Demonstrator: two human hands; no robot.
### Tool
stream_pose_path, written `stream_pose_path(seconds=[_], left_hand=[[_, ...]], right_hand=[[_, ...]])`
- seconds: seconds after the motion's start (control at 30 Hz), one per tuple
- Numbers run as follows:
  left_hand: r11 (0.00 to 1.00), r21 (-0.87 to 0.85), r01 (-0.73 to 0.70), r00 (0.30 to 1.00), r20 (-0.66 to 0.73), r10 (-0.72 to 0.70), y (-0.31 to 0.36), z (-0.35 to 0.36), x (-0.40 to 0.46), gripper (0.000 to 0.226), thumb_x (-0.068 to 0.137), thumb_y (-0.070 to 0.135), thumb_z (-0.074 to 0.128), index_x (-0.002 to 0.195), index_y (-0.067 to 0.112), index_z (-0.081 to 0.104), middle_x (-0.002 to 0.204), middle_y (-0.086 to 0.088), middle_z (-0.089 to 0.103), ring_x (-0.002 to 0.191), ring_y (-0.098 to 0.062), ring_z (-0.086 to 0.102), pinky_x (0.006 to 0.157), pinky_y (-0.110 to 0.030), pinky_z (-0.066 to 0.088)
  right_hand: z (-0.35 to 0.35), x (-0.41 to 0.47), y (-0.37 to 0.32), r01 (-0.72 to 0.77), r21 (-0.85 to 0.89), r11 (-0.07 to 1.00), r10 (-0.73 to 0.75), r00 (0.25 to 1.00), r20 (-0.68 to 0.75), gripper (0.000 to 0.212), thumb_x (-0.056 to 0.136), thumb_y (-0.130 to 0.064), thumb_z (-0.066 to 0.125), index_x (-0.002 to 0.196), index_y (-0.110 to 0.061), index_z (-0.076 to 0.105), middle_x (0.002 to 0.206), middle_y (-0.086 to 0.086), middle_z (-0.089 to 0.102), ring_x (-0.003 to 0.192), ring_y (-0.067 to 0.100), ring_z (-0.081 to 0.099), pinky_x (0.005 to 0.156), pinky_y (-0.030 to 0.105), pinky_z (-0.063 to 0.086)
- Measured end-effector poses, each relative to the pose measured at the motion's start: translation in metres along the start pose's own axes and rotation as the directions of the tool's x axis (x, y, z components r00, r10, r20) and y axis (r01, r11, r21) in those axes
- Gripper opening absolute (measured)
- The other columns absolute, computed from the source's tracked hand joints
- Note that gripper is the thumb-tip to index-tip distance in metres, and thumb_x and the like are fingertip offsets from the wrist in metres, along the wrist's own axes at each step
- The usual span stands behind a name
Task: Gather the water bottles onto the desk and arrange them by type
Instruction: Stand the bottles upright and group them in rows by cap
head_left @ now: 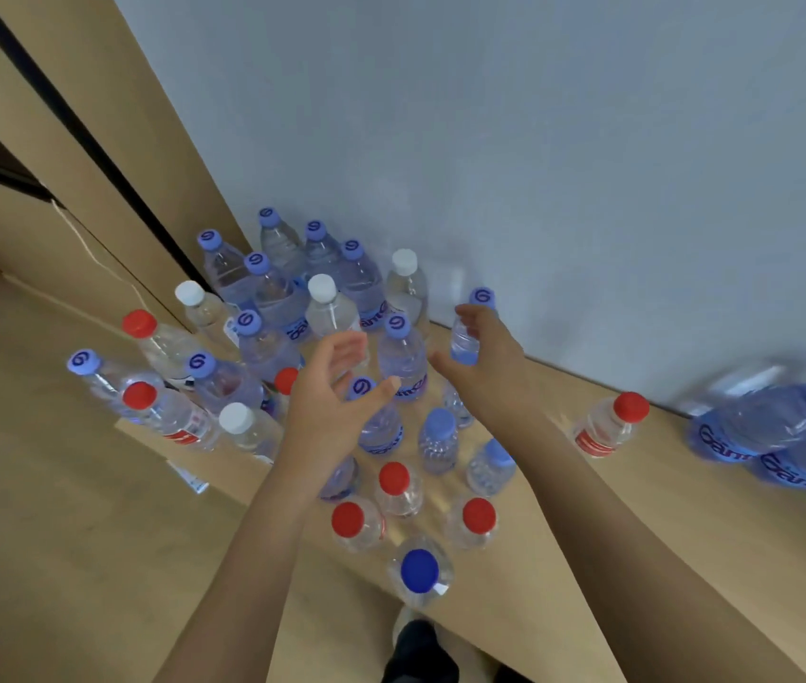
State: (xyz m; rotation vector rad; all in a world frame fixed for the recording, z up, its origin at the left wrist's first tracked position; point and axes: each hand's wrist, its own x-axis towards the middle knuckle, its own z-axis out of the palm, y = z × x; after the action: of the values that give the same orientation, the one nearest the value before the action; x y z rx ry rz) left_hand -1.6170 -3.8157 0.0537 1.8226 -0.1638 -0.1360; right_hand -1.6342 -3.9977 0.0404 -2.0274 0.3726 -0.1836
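Note:
Many water bottles stand on the wooden desk (553,525) by the wall. Purple-capped bottles (272,288) crowd the far corner, with white-capped ones (327,303) among them. Red-capped bottles (398,490) stand near the front edge, next to one with a dark blue cap (420,570). My right hand (484,357) grips a small purple-capped bottle (467,337) above the desk near the wall. My left hand (336,386) hovers with relaxed, spread fingers over the cluster and holds nothing.
A lone red-capped bottle (608,426) stands to the right. Large purple-capped bottles (775,426) sit blurred at the far right by the wall. Wooden cabinet panels (70,155) rise at the left. My shoe (415,633) shows below the desk edge.

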Motion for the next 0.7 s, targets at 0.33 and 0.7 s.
stream_pose_path(seconds=[0.33, 0.7], left_hand=[[1.000, -0.010, 0.026, 1.000, -0.002, -0.026, -0.016, -0.041, 0.019, 0.042, 0.080, 0.015, 0.081, 0.114, 0.028, 0.059, 0.119, 0.014, 0.065, 0.114, 0.005, 0.057, 0.093, -0.012, 0.046], [0.997, 0.015, 0.071, 0.997, 0.023, -0.072, -0.031, -0.052, 0.026, 0.039, 0.082, 0.022, 0.080, 0.106, 0.043, 0.057, 0.110, 0.036, 0.062, 0.114, 0.013, 0.053, 0.096, -0.014, 0.042]], right_hand=[[0.067, 0.050, 0.001, -0.137, -0.035, 0.990, 0.139, 0.988, 0.074, 0.066, 0.082, -0.019, 0.077, 0.138, -0.008, 0.043, 0.135, 0.012, 0.051, 0.125, 0.025, 0.048, 0.086, 0.024, 0.034], [0.092, 0.067, 0.024, -0.269, 0.081, 0.960, 0.259, 0.959, 0.119, 0.064, 0.068, -0.003, 0.086, 0.119, -0.013, 0.049, 0.090, -0.017, 0.053, 0.092, 0.014, 0.055, 0.065, 0.016, 0.042]])
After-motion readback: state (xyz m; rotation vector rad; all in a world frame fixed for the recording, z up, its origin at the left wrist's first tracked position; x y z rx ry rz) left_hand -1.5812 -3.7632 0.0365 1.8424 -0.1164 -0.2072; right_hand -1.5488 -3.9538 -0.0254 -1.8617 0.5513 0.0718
